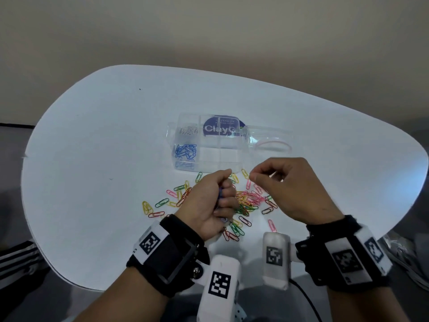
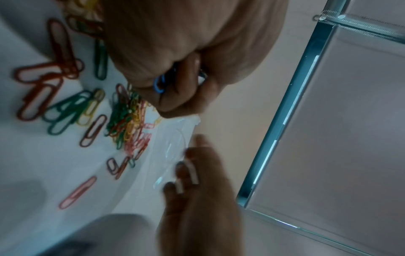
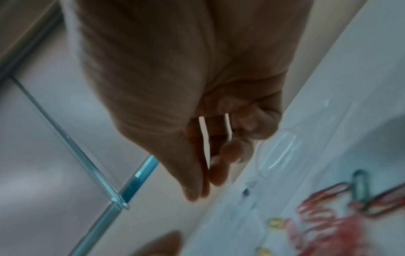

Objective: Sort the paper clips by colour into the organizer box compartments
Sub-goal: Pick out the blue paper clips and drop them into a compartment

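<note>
The left hand lies nearest, just short of the organizer box, clenched round a small bunch of blue paper clips that peep from the fist in the left wrist view; the right hand hovers beside it, thumb and forefinger brought together at the tip, though whether they pinch a clip cannot be told, since the right wrist view is blurred and shows nothing between the fingers. The loose pile of paper clips lies on the counter between the hands and the box; red, green, yellow and pink remain mixed there. The blue heap already sits in the box's near-left compartment, with silvery ones in the compartment behind it. The step probably calls for carrying the fist over that blue compartment and opening it low, so nothing bounces across a divider; tangled clips should be shaken apart first. The box's clear walls and right-hand compartments are hard to make out; the fist hides how many clips it holds.
</note>
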The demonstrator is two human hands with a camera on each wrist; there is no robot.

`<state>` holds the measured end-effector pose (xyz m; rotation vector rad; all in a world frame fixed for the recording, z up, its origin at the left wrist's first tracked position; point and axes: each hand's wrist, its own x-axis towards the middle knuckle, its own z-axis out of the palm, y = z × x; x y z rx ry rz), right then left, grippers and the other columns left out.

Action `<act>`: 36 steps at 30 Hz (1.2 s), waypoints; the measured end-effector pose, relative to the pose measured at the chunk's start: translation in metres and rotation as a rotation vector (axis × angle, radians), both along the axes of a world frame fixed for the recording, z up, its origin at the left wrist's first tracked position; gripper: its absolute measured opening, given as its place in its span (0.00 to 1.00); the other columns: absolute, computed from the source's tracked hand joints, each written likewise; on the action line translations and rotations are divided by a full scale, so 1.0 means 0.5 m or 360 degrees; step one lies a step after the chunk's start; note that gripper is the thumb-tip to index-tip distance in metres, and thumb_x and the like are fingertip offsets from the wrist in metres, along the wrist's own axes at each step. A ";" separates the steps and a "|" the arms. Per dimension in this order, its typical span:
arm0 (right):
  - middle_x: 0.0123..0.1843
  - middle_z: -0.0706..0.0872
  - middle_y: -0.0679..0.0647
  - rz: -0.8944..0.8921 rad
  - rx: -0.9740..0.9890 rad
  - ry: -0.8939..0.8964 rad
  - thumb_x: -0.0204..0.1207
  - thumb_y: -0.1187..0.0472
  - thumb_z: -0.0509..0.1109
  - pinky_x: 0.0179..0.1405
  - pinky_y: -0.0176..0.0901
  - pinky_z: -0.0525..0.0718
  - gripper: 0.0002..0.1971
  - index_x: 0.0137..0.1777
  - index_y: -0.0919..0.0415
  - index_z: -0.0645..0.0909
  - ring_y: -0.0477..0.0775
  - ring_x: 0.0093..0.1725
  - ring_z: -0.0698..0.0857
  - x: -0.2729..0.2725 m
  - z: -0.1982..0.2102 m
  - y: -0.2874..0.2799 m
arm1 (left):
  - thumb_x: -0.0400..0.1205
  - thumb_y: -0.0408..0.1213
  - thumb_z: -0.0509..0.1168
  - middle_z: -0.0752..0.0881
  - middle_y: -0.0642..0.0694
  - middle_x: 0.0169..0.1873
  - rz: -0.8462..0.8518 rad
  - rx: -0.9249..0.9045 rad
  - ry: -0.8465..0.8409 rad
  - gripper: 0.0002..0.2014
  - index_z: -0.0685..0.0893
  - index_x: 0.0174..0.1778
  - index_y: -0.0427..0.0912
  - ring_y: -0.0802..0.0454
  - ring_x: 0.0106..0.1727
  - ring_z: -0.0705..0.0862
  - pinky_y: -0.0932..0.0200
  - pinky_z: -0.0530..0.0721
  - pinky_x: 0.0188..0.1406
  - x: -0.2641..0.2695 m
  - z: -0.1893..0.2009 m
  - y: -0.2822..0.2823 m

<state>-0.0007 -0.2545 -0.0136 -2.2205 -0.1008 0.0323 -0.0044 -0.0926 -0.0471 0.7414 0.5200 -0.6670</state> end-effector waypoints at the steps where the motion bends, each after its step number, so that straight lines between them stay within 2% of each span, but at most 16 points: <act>1: 0.28 0.88 0.41 0.0028 -0.0106 0.0090 0.73 0.61 0.78 0.31 0.27 0.74 0.07 0.35 0.51 0.90 0.38 0.25 0.78 0.004 -0.013 -0.007 | 0.85 0.44 0.61 0.62 0.53 0.17 0.0027 0.0010 -0.0017 0.23 0.65 0.23 0.47 0.60 0.12 0.59 0.70 0.50 0.06 0.003 0.002 0.002; 3: 0.27 0.87 0.46 0.0130 -0.0294 0.0284 0.72 0.62 0.78 0.35 0.35 0.76 0.07 0.35 0.50 0.91 0.37 0.26 0.78 0.007 -0.038 -0.008 | 0.85 0.44 0.60 0.57 0.53 0.15 0.0077 0.0024 -0.0060 0.25 0.60 0.22 0.49 0.59 0.12 0.55 0.71 0.48 0.08 0.009 0.004 0.012; 5: 0.27 0.84 0.42 0.0179 -0.0450 0.0407 0.72 0.62 0.77 0.38 0.39 0.78 0.09 0.36 0.46 0.91 0.39 0.29 0.80 0.010 -0.052 -0.002 | 0.85 0.44 0.59 0.57 0.53 0.15 0.0109 0.0014 -0.0089 0.25 0.58 0.22 0.49 0.59 0.12 0.55 0.72 0.48 0.09 0.012 0.004 0.023; 9: 0.30 0.82 0.39 0.0073 -0.0712 0.0406 0.71 0.58 0.75 0.44 0.44 0.82 0.11 0.32 0.39 0.87 0.48 0.39 0.84 0.017 -0.048 -0.002 | 0.84 0.44 0.60 0.57 0.52 0.16 0.0136 -0.0011 -0.0117 0.24 0.58 0.24 0.49 0.58 0.13 0.55 0.71 0.49 0.10 0.013 0.003 0.034; 13: 0.32 0.86 0.42 0.0134 -0.0581 0.0404 0.69 0.58 0.77 0.42 0.43 0.83 0.08 0.35 0.42 0.89 0.46 0.38 0.84 0.014 -0.044 0.003 | 0.84 0.44 0.60 0.57 0.52 0.17 0.0130 -0.0008 -0.0149 0.23 0.59 0.24 0.48 0.58 0.14 0.55 0.70 0.49 0.10 0.015 0.005 0.034; 16: 0.30 0.81 0.40 0.0218 -0.0683 0.0440 0.70 0.58 0.77 0.40 0.40 0.76 0.08 0.36 0.41 0.88 0.41 0.34 0.78 0.012 -0.048 0.011 | 0.84 0.44 0.61 0.58 0.52 0.17 0.0119 -0.0011 -0.0166 0.24 0.60 0.23 0.48 0.58 0.14 0.55 0.70 0.49 0.09 0.014 0.005 0.036; 22: 0.33 0.78 0.40 0.0240 -0.0774 0.0472 0.70 0.58 0.77 0.43 0.43 0.80 0.06 0.38 0.43 0.87 0.45 0.37 0.78 0.008 -0.043 0.001 | 0.84 0.44 0.61 0.58 0.52 0.17 0.0140 -0.0004 -0.0180 0.24 0.61 0.23 0.48 0.58 0.14 0.56 0.70 0.49 0.11 0.013 0.009 0.044; 26: 0.33 0.78 0.41 0.0266 -0.0841 0.0475 0.70 0.58 0.77 0.40 0.41 0.76 0.06 0.35 0.44 0.85 0.46 0.36 0.79 0.010 -0.044 0.006 | 0.84 0.44 0.61 0.58 0.52 0.17 0.0132 0.0005 -0.0183 0.23 0.62 0.23 0.47 0.58 0.15 0.56 0.69 0.49 0.11 0.012 0.009 0.045; 31: 0.33 0.79 0.42 0.0284 -0.0848 0.0457 0.70 0.52 0.77 0.39 0.41 0.76 0.06 0.35 0.44 0.83 0.47 0.37 0.80 0.010 -0.045 0.012 | 0.83 0.45 0.61 0.59 0.52 0.17 0.0121 0.0007 -0.0185 0.23 0.62 0.23 0.47 0.58 0.15 0.56 0.69 0.49 0.11 0.013 0.010 0.047; 36: 0.31 0.80 0.42 0.0267 -0.0834 0.0514 0.71 0.60 0.74 0.39 0.42 0.79 0.06 0.36 0.49 0.84 0.47 0.35 0.80 0.018 -0.052 0.020 | 0.84 0.45 0.61 0.59 0.52 0.17 0.0120 0.0001 -0.0182 0.23 0.64 0.23 0.47 0.58 0.15 0.56 0.69 0.49 0.12 0.014 0.011 0.049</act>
